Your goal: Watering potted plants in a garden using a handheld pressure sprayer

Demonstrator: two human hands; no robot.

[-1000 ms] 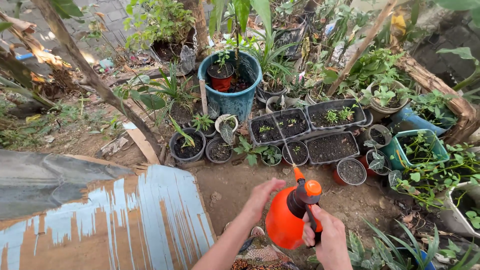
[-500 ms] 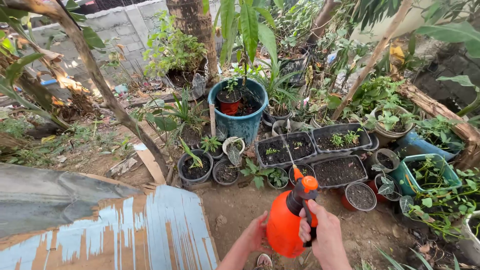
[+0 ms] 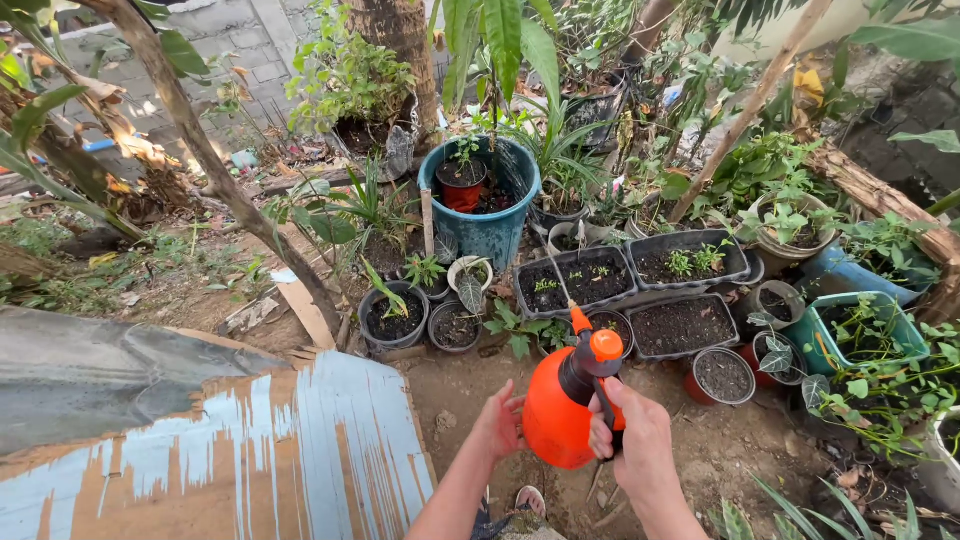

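You had the orange spray bottle (image 3: 558, 415) up in front of you, over the bare dirt ground (image 3: 720, 450) just short of the row of pots. Your right hand (image 3: 632, 437) was clamped around its black handle, fingers closed on the trigger, and your left hand (image 3: 497, 425) lay open against the bottle's side, steadying it without gripping. The orange nozzle (image 3: 578, 318) pointed up and away toward the black rectangular tray (image 3: 578, 281) of seedlings, and a thin stream seemed to arc from it, though it was too faint to follow to its end.

The main risk I judged was aim: with the nozzle tilted that high, a small twist of your wrist could have sent the water past the tray into the blue bucket (image 3: 487, 195) behind, or short onto the dirt. A narrow jet could also have flattened the small seedlings or washed soil out of the round black pots (image 3: 393, 318) beside the tray. Your left palm only rested on the bottle, so a slip of the right would have dropped it.
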